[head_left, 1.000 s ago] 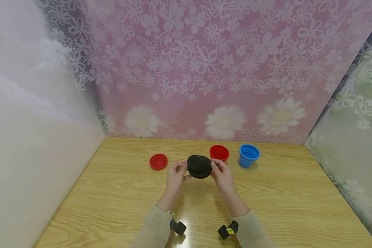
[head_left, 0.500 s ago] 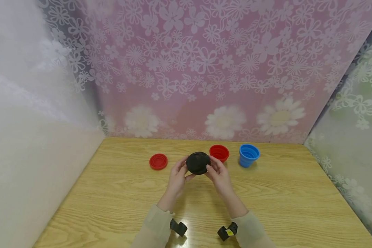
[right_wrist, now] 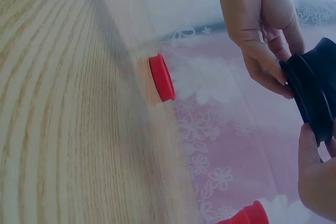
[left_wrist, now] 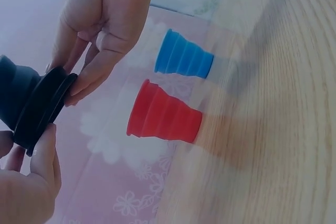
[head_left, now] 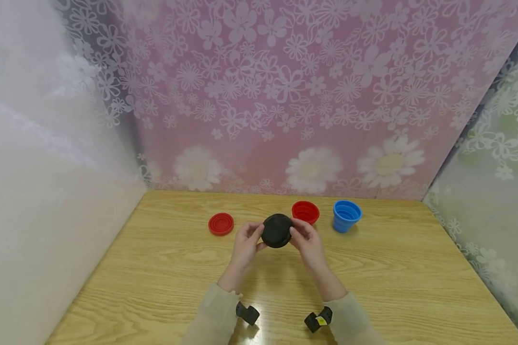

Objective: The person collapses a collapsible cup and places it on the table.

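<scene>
A black collapsible cup [head_left: 277, 230] is held up above the table between both hands, its flat round end toward the head camera. My left hand [head_left: 245, 245] pinches its edge from the left with thumb and fingers. On the opposite side, my right hand [head_left: 309, 245] grips the rim the same way. Stepped rings of the black cup [left_wrist: 38, 106] show in the left wrist view, extending away beyond the broad rim. In the right wrist view the black cup [right_wrist: 311, 95] is cut off by the frame's edge.
Behind the hands, an expanded red collapsible cup [head_left: 305, 212] stands beside an expanded blue one [head_left: 346, 216]. A flattened red collapsible cup [head_left: 221, 224] lies to the left on the wooden table [head_left: 168, 278]. Flowered pink cloth [head_left: 250, 158] rises at the table's back edge.
The black cup has been turned and tilted in the fingers; its face was angled differently before. Both hands shift slightly around it and keep their hold. The other cups stay put.
</scene>
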Motion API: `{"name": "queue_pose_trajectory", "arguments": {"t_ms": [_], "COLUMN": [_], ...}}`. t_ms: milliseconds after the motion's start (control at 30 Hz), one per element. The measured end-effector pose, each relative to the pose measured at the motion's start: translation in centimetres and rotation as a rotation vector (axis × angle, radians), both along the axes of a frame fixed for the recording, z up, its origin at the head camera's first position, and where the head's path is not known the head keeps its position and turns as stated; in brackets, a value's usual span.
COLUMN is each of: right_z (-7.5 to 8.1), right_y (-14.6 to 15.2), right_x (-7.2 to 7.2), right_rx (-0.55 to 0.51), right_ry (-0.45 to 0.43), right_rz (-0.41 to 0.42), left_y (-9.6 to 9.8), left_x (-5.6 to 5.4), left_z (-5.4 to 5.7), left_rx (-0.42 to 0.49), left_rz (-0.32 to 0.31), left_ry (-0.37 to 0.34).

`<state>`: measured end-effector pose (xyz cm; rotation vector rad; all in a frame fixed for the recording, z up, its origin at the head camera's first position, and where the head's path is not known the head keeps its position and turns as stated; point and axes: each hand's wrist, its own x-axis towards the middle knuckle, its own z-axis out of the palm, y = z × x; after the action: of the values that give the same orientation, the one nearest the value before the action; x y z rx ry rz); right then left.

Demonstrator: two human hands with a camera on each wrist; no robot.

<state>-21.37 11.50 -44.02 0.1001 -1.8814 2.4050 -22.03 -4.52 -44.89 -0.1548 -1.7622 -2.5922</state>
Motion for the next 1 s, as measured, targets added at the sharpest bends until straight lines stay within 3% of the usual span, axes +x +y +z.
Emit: {"name": "queue_pose_trajectory", "arguments": {"t_ms": [400,667,1000], "right_z": [0.02,0.05,0.07], "right_y": [0.08,0.02,0.08], "right_x": [-0.16,-0.09,0.21], "right_rx": [0.030,0.051,0.100], "right_ry": [-0.021,-0.015,0.015], "right_rz": [-0.041,-0.033,0.002], "left_y": [-0.10,0.29,0.31], "left_x": [0.03,0.09,-0.06], "left_z": [0.01,0.04,0.50], "left_rx": [-0.041,-0.104,-0.146], "left_rz": [-0.034,-0.104,-0.094], "left_ry": [-0.022,0.028,0.017]}}
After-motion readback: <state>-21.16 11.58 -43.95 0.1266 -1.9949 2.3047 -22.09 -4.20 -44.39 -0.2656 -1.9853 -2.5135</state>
